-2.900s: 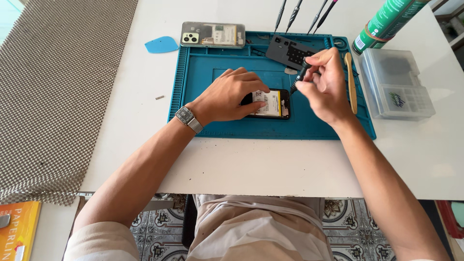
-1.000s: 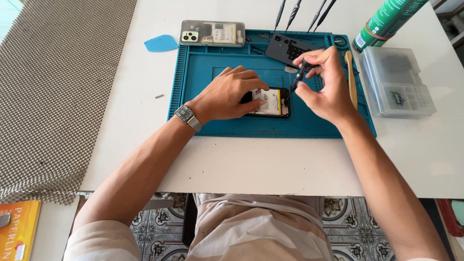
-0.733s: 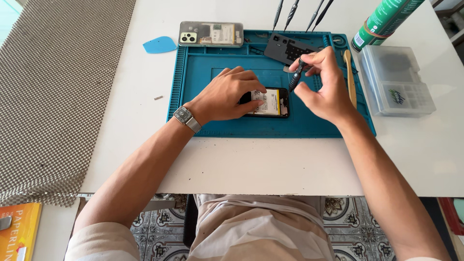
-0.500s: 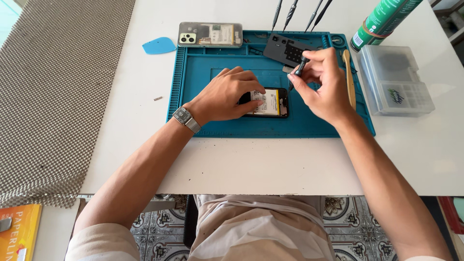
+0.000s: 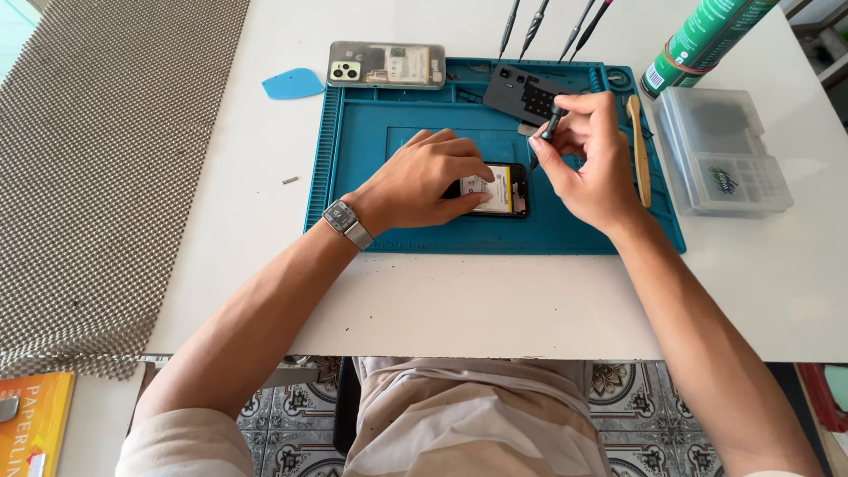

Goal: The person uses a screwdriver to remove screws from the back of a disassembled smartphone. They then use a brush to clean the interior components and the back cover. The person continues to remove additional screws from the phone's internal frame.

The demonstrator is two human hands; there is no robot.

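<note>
An opened phone [image 5: 501, 189] lies face down on the blue work mat [image 5: 371, 150], its insides showing. My left hand [image 5: 424, 179] rests flat over its left part and holds it still. My right hand [image 5: 590, 157] grips a small dark screwdriver [image 5: 549, 124] between thumb and fingers, its tip angled down toward the phone's upper right corner. Just behind the screwdriver a dark grey perforated pad [image 5: 526, 92] lies on the mat.
A phone back cover [image 5: 386, 64] and a blue pick [image 5: 292, 84] lie at the mat's far left. Several dark tools [image 5: 552, 22], a green bottle [image 5: 702, 40], a clear parts box [image 5: 723, 150] and a wooden spudger [image 5: 639, 148] sit to the right. A woven grey mat [image 5: 97, 159] covers the left.
My right hand has lifted the screwdriver slightly up and away from the phone, toward the grey pad. My left hand has stayed on the phone.
</note>
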